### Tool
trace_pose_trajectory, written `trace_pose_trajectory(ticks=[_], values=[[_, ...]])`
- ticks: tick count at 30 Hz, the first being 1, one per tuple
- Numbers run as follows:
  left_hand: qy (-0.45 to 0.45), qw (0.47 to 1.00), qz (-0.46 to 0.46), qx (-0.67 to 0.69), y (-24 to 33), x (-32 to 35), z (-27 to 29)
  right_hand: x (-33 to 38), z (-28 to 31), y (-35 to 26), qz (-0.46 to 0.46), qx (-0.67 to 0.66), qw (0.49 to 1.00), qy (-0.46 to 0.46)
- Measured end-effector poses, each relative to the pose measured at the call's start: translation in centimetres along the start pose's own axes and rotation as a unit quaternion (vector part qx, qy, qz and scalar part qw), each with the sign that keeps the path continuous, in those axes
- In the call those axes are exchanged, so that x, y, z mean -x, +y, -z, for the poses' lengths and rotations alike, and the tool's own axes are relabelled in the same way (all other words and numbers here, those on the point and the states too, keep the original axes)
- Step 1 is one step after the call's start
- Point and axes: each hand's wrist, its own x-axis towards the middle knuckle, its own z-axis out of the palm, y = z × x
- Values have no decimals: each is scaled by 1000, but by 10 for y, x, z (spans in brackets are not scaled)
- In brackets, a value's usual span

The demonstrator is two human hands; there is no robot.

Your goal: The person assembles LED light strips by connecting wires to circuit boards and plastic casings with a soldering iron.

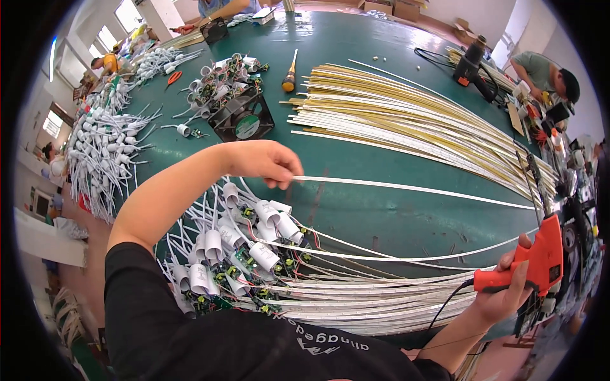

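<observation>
Head view: my left hand (pixel 262 162) pinches the end of one white strip (pixel 413 188) lying across the green table (pixel 381 51); my right hand (pixel 508 289) is closed around an orange soldering gun (pixel 540 260). Finished strips with white caps (pixel 254 247) pile near me; I judge the big yellow bundle (pixel 406 117) remains undone

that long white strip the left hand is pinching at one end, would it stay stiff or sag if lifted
Likely floppy: the white strip is very thin and long, and similar strips nearby lie curved on the table. Held at one end by the left hand, the rest would probably droop. It looks light.
</observation>
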Motion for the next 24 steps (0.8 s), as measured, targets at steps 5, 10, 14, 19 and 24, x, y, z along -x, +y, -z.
trace_pose_trajectory(ticks=[5, 10, 14, 19, 24], values=[[-38, 998, 7, -51, 22, -53, -27, 2, 3, 2, -3, 10, 1000, -12], [-60, 994, 55, -74, 16, -47, -15, 0, -3, 6, 6, 14, 1000, 1], [-59, 989, 115, -70, -14, -15, 8, -2, 3, 8, -8, 10, 1000, -16], [6, 989, 128, -66, -20, 10, 13, -2, 9, 8, -10, -13, 999, -30], [17, 994, -6, 108, -15, 0, -1, 2, -2, 9, -27, 10, 999, -21]])
